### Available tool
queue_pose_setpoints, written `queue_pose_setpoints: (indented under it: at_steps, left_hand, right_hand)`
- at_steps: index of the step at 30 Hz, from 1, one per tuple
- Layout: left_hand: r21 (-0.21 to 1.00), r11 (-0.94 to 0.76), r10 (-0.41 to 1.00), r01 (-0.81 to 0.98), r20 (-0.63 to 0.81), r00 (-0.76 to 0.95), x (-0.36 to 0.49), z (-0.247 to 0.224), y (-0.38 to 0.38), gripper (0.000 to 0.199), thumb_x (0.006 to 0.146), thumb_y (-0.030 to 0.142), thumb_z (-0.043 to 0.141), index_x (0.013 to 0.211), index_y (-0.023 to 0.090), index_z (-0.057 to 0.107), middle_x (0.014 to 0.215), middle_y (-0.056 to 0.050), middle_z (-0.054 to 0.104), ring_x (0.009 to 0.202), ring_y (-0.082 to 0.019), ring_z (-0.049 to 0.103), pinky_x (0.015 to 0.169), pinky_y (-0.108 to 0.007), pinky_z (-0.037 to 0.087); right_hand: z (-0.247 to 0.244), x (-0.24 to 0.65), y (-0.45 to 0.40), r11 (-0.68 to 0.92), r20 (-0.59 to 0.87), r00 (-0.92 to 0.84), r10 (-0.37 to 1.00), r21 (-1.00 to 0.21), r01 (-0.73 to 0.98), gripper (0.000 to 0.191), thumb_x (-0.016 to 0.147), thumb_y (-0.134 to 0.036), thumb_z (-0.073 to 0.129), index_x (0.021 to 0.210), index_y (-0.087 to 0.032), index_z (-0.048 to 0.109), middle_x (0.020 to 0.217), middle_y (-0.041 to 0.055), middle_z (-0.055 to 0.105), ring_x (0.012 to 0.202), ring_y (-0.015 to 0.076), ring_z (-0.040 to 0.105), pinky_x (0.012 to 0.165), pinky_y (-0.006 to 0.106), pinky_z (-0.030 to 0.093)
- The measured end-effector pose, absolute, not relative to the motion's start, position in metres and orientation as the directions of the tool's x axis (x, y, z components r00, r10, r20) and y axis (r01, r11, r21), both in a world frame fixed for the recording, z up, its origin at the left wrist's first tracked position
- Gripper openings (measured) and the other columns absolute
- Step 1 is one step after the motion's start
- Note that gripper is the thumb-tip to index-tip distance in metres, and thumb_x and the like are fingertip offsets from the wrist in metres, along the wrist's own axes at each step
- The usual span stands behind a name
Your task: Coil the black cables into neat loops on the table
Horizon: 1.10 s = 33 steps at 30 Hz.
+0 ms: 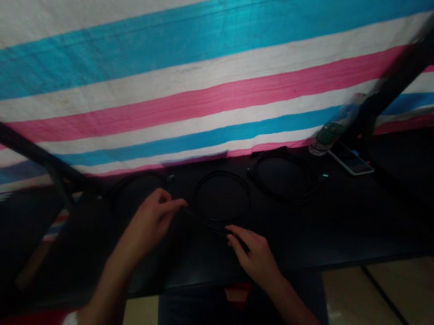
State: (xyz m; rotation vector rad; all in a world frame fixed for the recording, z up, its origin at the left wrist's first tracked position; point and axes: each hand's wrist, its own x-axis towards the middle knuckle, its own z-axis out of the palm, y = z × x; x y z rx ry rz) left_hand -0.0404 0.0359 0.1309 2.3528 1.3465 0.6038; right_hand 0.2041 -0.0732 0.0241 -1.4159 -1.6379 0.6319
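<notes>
A coiled black cable (225, 173) lies on the dark table in front of me. My left hand (153, 218) is at the coil's left side, thumb and fingers pinched on a stretch of it. On the near right side of the same coil, my right hand (254, 252) has its fingertips closed on the cable. Another black cable coil (285, 199) rests to the right, and a third cable (133, 174), partly hidden in the dark, is behind my left hand with a small light connector (171, 178) by it.
A clear plastic bottle (326, 138) and a phone (351, 161) stand and lie at the back right of the black table (296, 234). Dark metal posts (411, 61) rise on both sides before a striped sheet (169, 101). A black cord (394, 311) crosses the floor.
</notes>
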Motion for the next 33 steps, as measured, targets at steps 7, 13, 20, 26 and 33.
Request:
queue_pose_setpoints:
  at_steps: [7, 13, 20, 26, 33]
  left_hand:
    - [0.793, -0.229, 0.948, 0.565, 0.05, 0.314, -0.025, 0.071, 0.067, 0.02, 0.081, 0.026, 0.063, 0.094, 0.022, 0.079, 0.099, -0.007, 0.076, 0.096, -0.026, 0.069, 0.093, -0.036, 0.049]
    - [0.688, -0.172, 0.985, 0.705, 0.133, 0.111, -0.011, 0.04, 0.069, 0.02, 0.08, 0.039, 0.07, 0.091, 0.022, 0.068, 0.072, -0.004, 0.066, 0.068, -0.023, 0.063, 0.067, -0.028, 0.043]
    - [0.465, -0.04, 0.998, 0.884, 0.059, 0.014, 0.004, 0.038, 0.091, 0.044, 0.081, 0.053, 0.068, 0.105, 0.017, 0.059, 0.082, -0.014, 0.065, 0.087, -0.036, 0.066, 0.071, -0.035, 0.044]
    - [0.513, -0.08, 0.997, 0.855, 0.048, 0.065, 0.015, 0.035, 0.107, 0.041, 0.074, 0.055, 0.075, 0.085, 0.019, 0.059, 0.087, -0.014, 0.064, 0.094, -0.034, 0.064, 0.075, -0.033, 0.046]
    - [0.32, -0.254, 0.965, 0.913, 0.028, 0.259, 0.023, 0.03, 0.103, 0.023, 0.09, 0.023, 0.053, 0.109, 0.017, 0.065, 0.107, -0.013, 0.062, 0.095, -0.025, 0.064, 0.082, -0.034, 0.05]
  right_hand:
    - [0.013, 0.2, -0.078, 0.129, 0.187, 0.037, 0.982, -0.795, 0.593, 0.035, 0.096, -0.029, 0.053, 0.13, -0.024, 0.058, 0.093, 0.0059, 0.069, 0.082, 0.0189, 0.067, 0.075, 0.032, 0.055]
    - [0.003, 0.183, -0.077, -0.011, 0.271, 0.281, 0.921, -0.702, 0.712, 0.018, 0.088, -0.036, 0.066, 0.085, -0.021, 0.056, 0.088, 0.0079, 0.061, 0.084, 0.0246, 0.06, 0.075, 0.039, 0.051]
    - [0.003, 0.177, -0.063, 0.008, 0.294, 0.209, 0.933, -0.597, 0.802, 0.022, 0.089, -0.03, 0.066, 0.109, -0.02, 0.065, 0.102, 0.0121, 0.063, 0.095, 0.0298, 0.057, 0.081, 0.046, 0.049]
    - [0.002, 0.199, -0.056, 0.161, 0.242, 0.007, 0.97, -0.668, 0.726, 0.011, 0.088, -0.018, 0.068, 0.098, -0.019, 0.071, 0.097, 0.0076, 0.066, 0.093, 0.0234, 0.059, 0.084, 0.041, 0.05]
    - [0.0, 0.232, -0.057, 0.303, 0.259, -0.168, 0.951, -0.675, 0.672, 0.014, 0.087, -0.016, 0.067, 0.099, -0.021, 0.072, 0.1, 0.0076, 0.065, 0.095, 0.0219, 0.059, 0.085, 0.038, 0.052]
